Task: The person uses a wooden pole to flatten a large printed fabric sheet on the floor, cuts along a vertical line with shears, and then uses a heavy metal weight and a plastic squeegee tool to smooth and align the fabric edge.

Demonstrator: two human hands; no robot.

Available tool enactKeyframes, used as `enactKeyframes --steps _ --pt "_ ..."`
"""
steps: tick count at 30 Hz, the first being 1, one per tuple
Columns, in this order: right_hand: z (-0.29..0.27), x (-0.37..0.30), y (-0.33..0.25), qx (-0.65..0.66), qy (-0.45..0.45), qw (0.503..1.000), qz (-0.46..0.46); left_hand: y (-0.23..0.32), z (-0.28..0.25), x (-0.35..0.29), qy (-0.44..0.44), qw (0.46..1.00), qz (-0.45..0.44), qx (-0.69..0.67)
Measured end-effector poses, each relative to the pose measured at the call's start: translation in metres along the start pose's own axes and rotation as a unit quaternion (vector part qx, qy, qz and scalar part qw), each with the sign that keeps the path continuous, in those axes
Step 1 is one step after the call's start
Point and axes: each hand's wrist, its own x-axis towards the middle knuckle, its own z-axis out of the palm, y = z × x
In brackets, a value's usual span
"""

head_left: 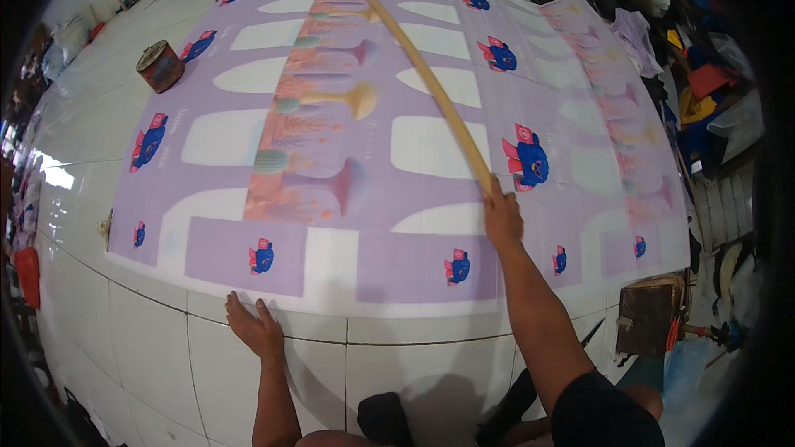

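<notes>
The floor [281, 372] consists of glossy white tiles with dark joints. Bright light [58, 174] reflects from the tiles at left. A pale wall [65, 2] stands at upper left. Clutter [704, 83] lines the right side.

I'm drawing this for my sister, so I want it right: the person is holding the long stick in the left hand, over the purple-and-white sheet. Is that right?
Not quite: the head view shows the right hand holding the long stick, over the purple-and-white sheet.
</notes>
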Motion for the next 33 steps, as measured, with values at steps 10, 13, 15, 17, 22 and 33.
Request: enactKeyframes --steps 10,13,15,17,22,33 --pt "-0.061 -0.047 0.188 0.051 0.004 0.987 0.149 0.013 0.005 -0.006 -0.018 0.999 0.018 0.028" --pt "-0.117 -0.05 0.139 0.198 -0.046 0.957 0.205 0.014 0.001 -0.007 -0.009 0.999 0.007 -0.048" --pt "-0.088 -0.065 0.151 0.127 0.007 0.982 0.139 0.0 0.005 -0.006 0.019 0.993 0.007 -0.113" --pt "-0.054 -0.08 0.152 0.115 0.064 0.99 0.052 -0.002 0.006 -0.003 0.032 0.977 -0.019 -0.209" --pt "-0.008 -0.157 0.047 0.315 0.041 0.948 -0.014 0.0 0.001 0.0 0.028 0.982 0.016 -0.186" --pt "0.023 -0.179 -0.106 0.144 -0.003 0.99 -0.013 0.086 0.037 0.01 -0.103 0.961 0.255 0.029"
